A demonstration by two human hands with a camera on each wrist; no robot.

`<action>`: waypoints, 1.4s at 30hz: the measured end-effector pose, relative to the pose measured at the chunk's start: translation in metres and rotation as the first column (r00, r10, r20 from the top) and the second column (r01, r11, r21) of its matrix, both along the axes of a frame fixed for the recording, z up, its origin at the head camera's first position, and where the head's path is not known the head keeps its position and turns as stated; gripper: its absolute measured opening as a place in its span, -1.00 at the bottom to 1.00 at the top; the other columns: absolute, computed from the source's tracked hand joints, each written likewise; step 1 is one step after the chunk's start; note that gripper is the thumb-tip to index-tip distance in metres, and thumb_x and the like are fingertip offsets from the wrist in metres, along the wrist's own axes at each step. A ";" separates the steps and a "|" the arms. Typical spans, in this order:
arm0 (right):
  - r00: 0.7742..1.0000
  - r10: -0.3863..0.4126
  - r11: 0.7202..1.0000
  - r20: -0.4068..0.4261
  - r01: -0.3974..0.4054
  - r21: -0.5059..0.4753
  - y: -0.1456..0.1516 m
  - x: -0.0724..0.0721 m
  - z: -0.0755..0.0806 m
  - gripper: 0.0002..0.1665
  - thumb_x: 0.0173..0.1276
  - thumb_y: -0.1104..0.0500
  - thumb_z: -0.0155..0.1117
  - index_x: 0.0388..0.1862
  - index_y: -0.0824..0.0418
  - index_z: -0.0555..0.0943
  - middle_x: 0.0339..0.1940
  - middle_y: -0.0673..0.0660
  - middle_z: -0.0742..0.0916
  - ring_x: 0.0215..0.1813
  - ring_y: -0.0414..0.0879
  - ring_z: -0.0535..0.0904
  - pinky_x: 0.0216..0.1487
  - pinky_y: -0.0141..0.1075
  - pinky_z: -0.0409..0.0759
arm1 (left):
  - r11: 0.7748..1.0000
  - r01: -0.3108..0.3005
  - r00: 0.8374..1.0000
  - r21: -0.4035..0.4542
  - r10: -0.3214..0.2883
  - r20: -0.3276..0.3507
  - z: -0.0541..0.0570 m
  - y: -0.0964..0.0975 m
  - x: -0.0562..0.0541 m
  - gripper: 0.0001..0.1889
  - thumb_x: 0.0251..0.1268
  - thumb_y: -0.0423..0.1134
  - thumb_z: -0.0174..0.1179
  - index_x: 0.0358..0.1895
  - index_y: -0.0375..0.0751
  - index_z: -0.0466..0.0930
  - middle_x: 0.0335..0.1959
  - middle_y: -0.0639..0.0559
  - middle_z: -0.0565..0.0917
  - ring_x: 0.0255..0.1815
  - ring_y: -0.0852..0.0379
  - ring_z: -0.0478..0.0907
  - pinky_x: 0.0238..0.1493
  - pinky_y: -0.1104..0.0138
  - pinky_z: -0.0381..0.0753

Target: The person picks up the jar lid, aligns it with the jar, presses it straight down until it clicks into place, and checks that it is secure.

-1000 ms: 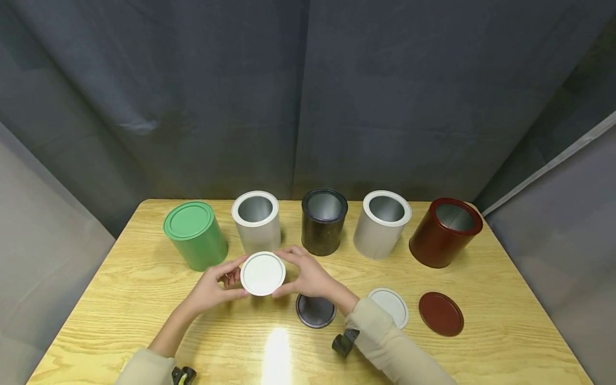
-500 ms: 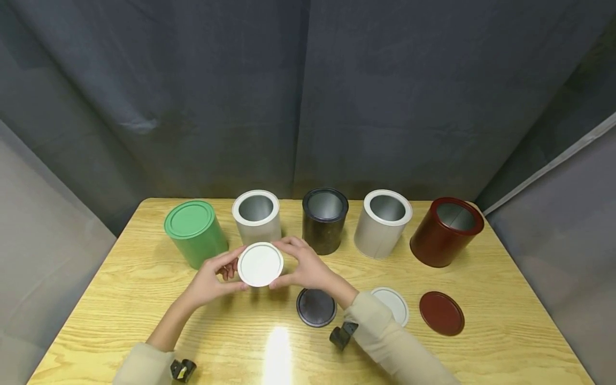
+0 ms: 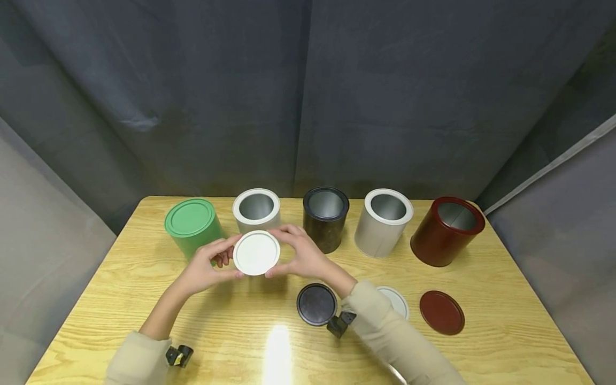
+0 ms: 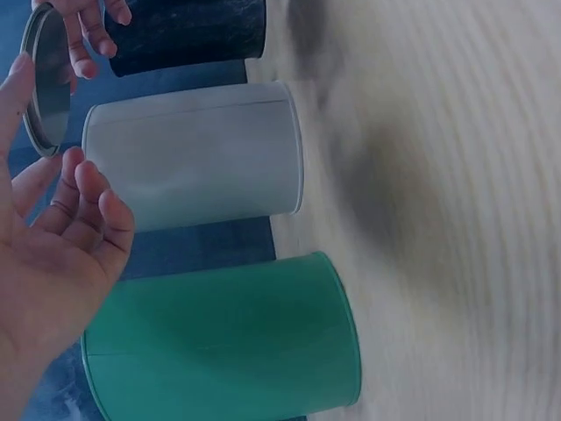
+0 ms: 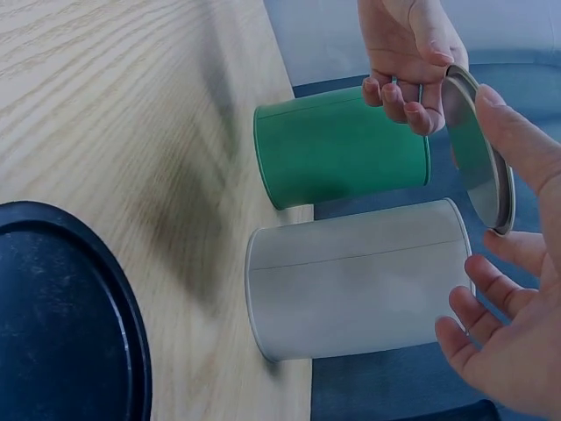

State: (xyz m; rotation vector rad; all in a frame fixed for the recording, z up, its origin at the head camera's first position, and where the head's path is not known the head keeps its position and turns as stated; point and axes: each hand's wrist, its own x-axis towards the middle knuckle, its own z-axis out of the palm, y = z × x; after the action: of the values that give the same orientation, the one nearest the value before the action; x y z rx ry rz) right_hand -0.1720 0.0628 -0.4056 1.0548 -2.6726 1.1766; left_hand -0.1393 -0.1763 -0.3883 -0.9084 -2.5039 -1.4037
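Note:
Both hands hold a round white lid (image 3: 256,253) level above the table, pinched at opposite edges between thumb and fingers. The left hand (image 3: 206,268) is on its left side and the right hand (image 3: 305,258) on its right. Just beyond the lid stands a topless white can (image 3: 256,221), partly covered by lid and hands in the head view. The right wrist view shows the lid's metallic underside (image 5: 473,158) apart from that can. Close to the left hand is a green can (image 3: 190,219) with its green lid on.
Further right in the row stand a black can (image 3: 324,235), another white can (image 3: 380,235) and a dark red can (image 3: 440,240), all topless. On the table lie a black lid (image 3: 316,305), a white lid (image 3: 398,302) partly under the right sleeve, and a red lid (image 3: 441,313).
Both hands have carried the white lid forward and slightly left, closer to the open white can behind it. Their hold on it looks the same. The cans and other lids stay put.

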 end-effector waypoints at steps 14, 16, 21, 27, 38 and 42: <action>1.000 -0.008 1.000 -0.024 0.008 -0.022 -0.007 -0.008 0.012 -0.02 -0.24 -0.02 0.58 0.24 0.18 0.42 0.09 0.14 0.49 0.13 0.00 0.34 0.06 -0.05 0.36 | 0.999 0.018 0.999 -0.034 -0.016 0.050 -0.009 -0.018 -0.024 -0.26 -0.25 -0.46 0.44 0.18 -0.41 0.38 -0.45 -0.08 0.44 -0.51 -0.06 0.34 -0.51 0.25 0.39; 1.000 -0.014 1.000 -0.022 0.013 -0.019 -0.009 -0.009 0.015 -0.01 -0.23 -0.02 0.58 0.24 0.20 0.41 0.11 0.16 0.48 0.14 0.01 0.33 0.07 -0.04 0.35 | 0.999 0.023 0.998 -0.027 -0.021 0.056 -0.012 -0.022 -0.028 -0.25 -0.23 -0.43 0.44 0.21 -0.36 0.37 -0.44 -0.10 0.46 -0.50 -0.01 0.34 -0.50 0.27 0.39; 0.999 -0.016 1.000 -0.029 0.016 -0.018 -0.012 -0.014 0.019 -0.02 -0.22 -0.03 0.57 0.24 0.21 0.41 0.09 0.14 0.48 0.13 0.00 0.34 0.08 -0.07 0.34 | 0.999 0.003 0.998 -0.043 0.000 0.071 -0.002 -0.022 -0.030 -0.25 -0.20 -0.45 0.43 0.21 -0.41 0.35 -0.44 -0.11 0.46 -0.49 0.01 0.35 -0.46 0.31 0.41; 1.000 -0.028 1.000 -0.010 0.028 -0.010 -0.014 -0.021 0.024 -0.03 -0.20 -0.02 0.56 0.24 0.22 0.41 0.14 0.18 0.45 0.17 0.05 0.32 0.10 -0.04 0.33 | 0.996 -0.005 0.998 -0.088 0.011 0.068 0.027 -0.013 -0.024 -0.28 -0.20 -0.54 0.38 0.17 -0.56 0.31 -0.47 -0.21 0.43 -0.50 -0.14 0.35 -0.47 0.22 0.43; 0.995 -0.071 0.997 0.065 0.071 0.000 -0.015 -0.035 0.030 -0.01 -0.15 -0.03 0.54 0.29 0.18 0.35 0.18 0.19 0.39 0.19 0.05 0.29 0.13 -0.04 0.33 | 0.989 -0.027 0.993 -0.148 0.043 0.111 0.014 -0.021 -0.053 -0.21 -0.11 -0.33 0.42 0.28 -0.36 0.27 -0.45 -0.10 0.46 -0.46 0.04 0.36 -0.44 0.37 0.40; 0.994 -0.077 0.997 0.074 0.077 0.008 -0.014 -0.039 0.031 0.00 -0.14 -0.03 0.53 0.31 0.18 0.33 0.18 0.18 0.38 0.18 0.03 0.30 0.13 -0.06 0.33 | 0.988 -0.022 0.991 -0.153 0.041 0.127 0.016 -0.020 -0.059 -0.20 -0.12 -0.28 0.43 0.28 -0.35 0.26 -0.44 -0.12 0.47 -0.46 0.06 0.36 -0.45 0.39 0.39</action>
State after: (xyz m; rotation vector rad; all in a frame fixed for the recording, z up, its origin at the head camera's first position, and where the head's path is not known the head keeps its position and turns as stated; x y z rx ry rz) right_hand -0.2108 0.0487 -0.3746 0.9170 -2.7464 1.2189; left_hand -0.1981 -0.1961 -0.3726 -0.8229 -2.7407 -1.3176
